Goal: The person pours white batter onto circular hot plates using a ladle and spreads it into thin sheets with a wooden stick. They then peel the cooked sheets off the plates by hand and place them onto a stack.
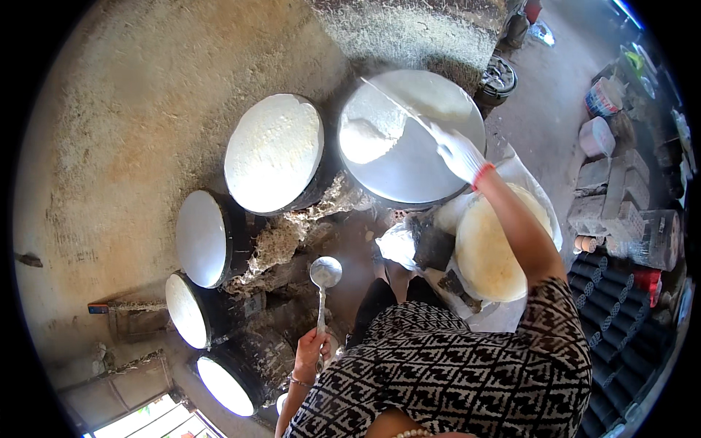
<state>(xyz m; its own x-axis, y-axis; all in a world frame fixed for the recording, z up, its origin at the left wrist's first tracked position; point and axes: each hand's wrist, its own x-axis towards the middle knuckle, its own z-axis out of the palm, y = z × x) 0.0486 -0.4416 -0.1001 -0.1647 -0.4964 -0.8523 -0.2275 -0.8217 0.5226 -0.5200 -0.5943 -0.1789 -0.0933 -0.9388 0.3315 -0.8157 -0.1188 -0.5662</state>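
Note:
My right hand point(458, 155), in a white glove with a red cuff, is closed around the end of a long thin stick-like spatula point(393, 100). The tool stretches across a large round griddle point(398, 179) with a smooth grey surface. A white batter patch point(369, 139) lies on the griddle's left side, and a pale layer point(434, 98) covers its far part. My bare left hand point(310, 349), lower down, grips the handle of a ladle point(326, 272) with a round, batter-coated bowl. Nearest my right forearm is a stack of round pale flatbreads point(493, 252) on a white sheet point(551, 201).
A second griddle point(274, 153) with a pale sheet stands left of the large one. Smaller round griddles point(201, 239) line the left side below it. A rough wall point(161, 109) rises behind them. Dark ridged tiles point(621, 328) and concrete blocks point(610, 193) lie at the right.

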